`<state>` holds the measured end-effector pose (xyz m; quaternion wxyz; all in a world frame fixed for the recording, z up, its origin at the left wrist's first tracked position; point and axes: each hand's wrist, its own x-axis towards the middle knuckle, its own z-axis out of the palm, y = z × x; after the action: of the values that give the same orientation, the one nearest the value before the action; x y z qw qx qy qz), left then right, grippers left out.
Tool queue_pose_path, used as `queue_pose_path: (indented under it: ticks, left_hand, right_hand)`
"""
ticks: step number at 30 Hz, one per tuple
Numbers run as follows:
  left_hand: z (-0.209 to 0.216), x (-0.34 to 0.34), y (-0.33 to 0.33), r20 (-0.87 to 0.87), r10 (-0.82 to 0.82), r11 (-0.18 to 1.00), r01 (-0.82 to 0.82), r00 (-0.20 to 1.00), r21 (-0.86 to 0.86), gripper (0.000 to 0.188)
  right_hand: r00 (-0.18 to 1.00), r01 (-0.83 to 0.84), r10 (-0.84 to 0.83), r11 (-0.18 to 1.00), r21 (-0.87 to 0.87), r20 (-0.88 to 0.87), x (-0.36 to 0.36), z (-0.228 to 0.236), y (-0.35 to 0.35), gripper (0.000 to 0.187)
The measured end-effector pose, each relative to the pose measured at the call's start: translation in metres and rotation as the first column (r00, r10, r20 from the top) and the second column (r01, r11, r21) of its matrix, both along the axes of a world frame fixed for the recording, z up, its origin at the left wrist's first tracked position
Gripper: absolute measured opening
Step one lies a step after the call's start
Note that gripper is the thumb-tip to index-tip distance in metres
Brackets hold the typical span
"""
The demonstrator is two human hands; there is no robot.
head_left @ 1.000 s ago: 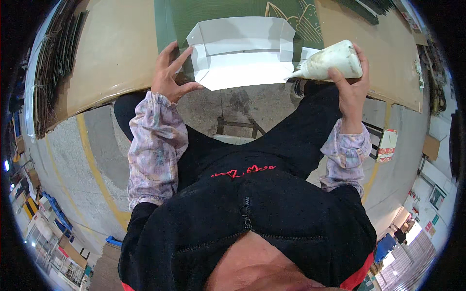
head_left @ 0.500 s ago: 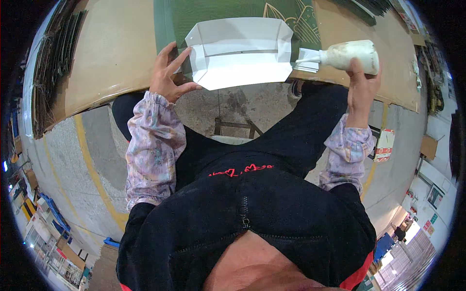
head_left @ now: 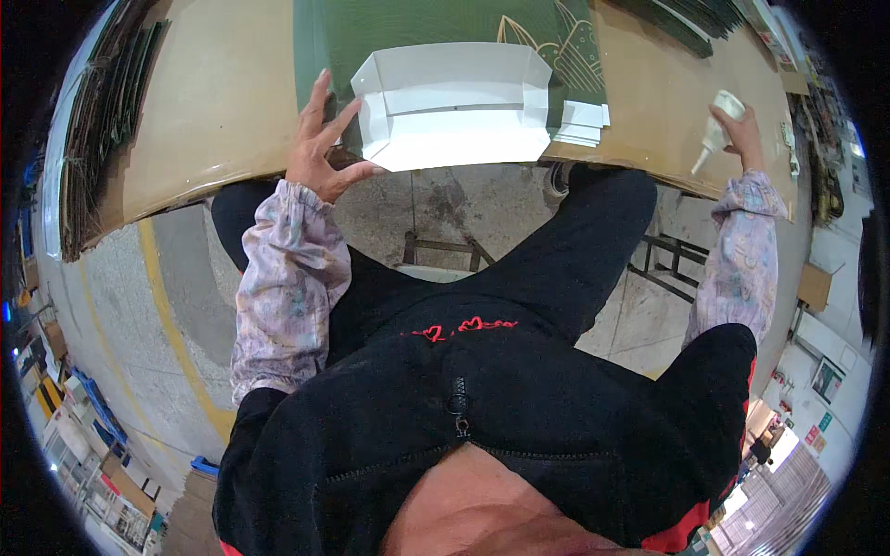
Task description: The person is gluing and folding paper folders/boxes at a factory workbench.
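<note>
A white folded paper tray [head_left: 454, 139] with raised slanted sides lies at the table's near edge, partly over a green printed sheet [head_left: 408, 23]. My left hand [head_left: 315, 153] is at its left end, fingers spread; the index finger touches the side and the thumb reaches the near corner. Far to the right, my right hand [head_left: 744, 139] grips a white squeeze bottle [head_left: 725, 116], its thin nozzle tilted down and toward me. A few small white paper strips [head_left: 582, 120] lie just right of the tray.
The brown-covered table [head_left: 218, 93] curves around in front of me. Stacks of dark flat card stand at its left edge [head_left: 116, 111] and far right [head_left: 672, 20]. A dark metal stool frame [head_left: 663, 264] stands on the floor below the right side.
My right hand has carried the bottle right, away from the tray and strips, and its nozzle has turned from pointing left to pointing down. My left hand stays at the tray.
</note>
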<state>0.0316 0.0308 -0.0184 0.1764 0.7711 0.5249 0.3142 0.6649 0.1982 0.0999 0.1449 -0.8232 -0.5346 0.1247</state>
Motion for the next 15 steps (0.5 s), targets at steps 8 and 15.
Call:
queue_pose_path:
  ticks: [8, 15]
  left_hand:
    - [-0.006, -0.003, 0.001, -0.025, -0.025, 0.999, 0.026, 0.999, 0.035, 0.089]
    - [-0.005, -0.005, 0.002, -0.058, -0.035, 0.998, 0.038, 0.998, 0.048, 0.092]
  right_hand:
    - [0.965, -0.095, 0.147, 0.969, -0.229, 0.219, -0.003, -0.015, -0.003, 0.082]
    - [0.809, -0.290, 0.376, 0.924, 0.249, -0.452, -0.140, 0.062, -0.046, 0.057]
